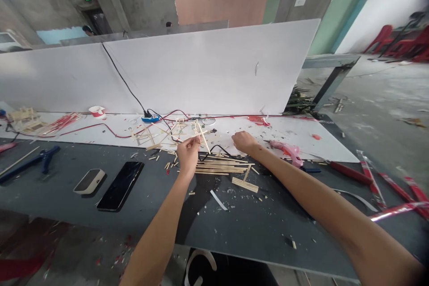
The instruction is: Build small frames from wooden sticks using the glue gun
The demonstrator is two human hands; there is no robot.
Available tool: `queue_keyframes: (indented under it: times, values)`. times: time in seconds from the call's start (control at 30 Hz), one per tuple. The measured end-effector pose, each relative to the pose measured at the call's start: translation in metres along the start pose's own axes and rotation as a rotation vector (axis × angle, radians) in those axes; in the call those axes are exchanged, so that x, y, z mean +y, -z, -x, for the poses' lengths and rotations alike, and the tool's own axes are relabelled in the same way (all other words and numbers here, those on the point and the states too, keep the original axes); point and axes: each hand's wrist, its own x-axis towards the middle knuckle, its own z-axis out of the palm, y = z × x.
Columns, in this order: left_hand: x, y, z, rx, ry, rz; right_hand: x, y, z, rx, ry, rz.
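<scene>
My left hand (189,154) pinches a thin wooden stick (203,137), with fingertips pressed together near the white board's front edge. Whether that stick is joined to other pieces there is unclear. To the right, my right hand (244,142) is curled closed low over the white board; its fingertips face away and anything in them is hidden. Between and below the hands lies a bundle of long wooden sticks (221,168). A small T-shaped stick piece (245,184) lies in front of it. Right of my right hand rests a pink glue gun (288,149).
A black phone (121,186), a pale rounded device (90,181) and blue pliers (45,157) lie on the left. Behind are stick frames (147,136), a blue power strip (150,119) and a paper cup (97,111). An upright white panel (201,71) closes the back.
</scene>
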Motion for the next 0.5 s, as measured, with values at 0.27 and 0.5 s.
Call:
queue_keyframes:
  times: [0.27,0.5]
  values:
    - [-0.002,0.000,0.000,-0.017,-0.003,-0.029,-0.002,-0.004,-0.003,-0.045,-0.064,-0.025]
    - [-0.003,0.000,0.000,-0.027,-0.037,-0.065,0.000,-0.004,0.009,-0.003,-0.132,-0.125]
